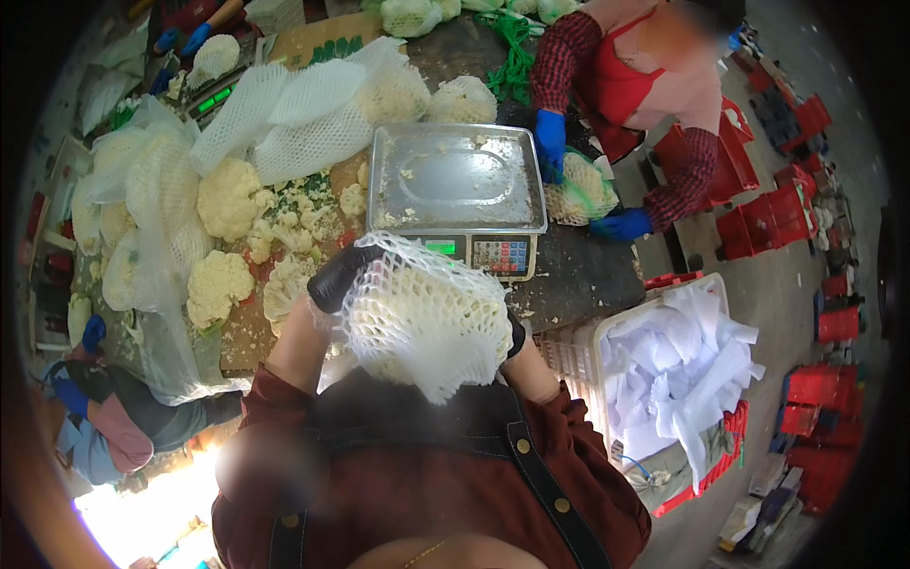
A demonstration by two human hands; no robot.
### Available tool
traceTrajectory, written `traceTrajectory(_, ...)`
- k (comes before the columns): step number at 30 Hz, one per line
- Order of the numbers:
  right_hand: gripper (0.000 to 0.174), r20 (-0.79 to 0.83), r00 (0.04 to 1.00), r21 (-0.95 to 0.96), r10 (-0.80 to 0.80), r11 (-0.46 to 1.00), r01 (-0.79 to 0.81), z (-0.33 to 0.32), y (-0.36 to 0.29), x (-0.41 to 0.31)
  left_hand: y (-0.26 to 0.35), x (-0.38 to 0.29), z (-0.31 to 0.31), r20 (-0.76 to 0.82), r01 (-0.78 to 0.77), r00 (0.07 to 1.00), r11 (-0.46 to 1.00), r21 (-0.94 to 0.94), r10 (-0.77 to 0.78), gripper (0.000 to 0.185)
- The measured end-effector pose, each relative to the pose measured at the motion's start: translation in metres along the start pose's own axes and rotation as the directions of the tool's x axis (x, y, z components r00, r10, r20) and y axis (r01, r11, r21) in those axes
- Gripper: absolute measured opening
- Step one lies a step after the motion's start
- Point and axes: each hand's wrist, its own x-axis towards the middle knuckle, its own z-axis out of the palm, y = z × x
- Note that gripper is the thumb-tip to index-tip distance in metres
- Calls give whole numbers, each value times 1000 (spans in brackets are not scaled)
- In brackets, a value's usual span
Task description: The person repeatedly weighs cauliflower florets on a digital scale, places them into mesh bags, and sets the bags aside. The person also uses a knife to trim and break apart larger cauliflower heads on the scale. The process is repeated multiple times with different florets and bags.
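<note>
In black gloves, my left hand (343,279) and my right hand (515,336) hold a cauliflower in a white foam net sleeve (426,320) close to my chest. My left fingers grip the sleeve's upper left edge; my right hand is at its right side, its fingers mostly hidden behind the net. Just beyond stands a digital scale, its metal tray (458,178) bearing only small crumbs. Left of the scale lie bare cauliflower heads (231,199) and loose florets (298,220). Further off, white foam net sleeves (306,107) lie beside netted cauliflowers (463,99).
A co-worker in a red apron (629,78) handles a netted cauliflower (579,190) right of the scale. A crate of white foam sleeves (672,370) stands at my right. Clear plastic bags (153,213) of cauliflowers lie left. Other people work at the far left.
</note>
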Motion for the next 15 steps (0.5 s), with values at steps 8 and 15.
traceTrajectory(8, 45, 5, 999, -11, -32, 999, 32, -10, 9, -9, 13, 5, 14, -23, 195, 980, 976, -95, -198, 29)
traceTrajectory(15, 47, 4, 985, 0, -173, 985, 173, -31, 21, -20, -45, -2, -4, 149, 221, 969, 958, -185, -195, 45)
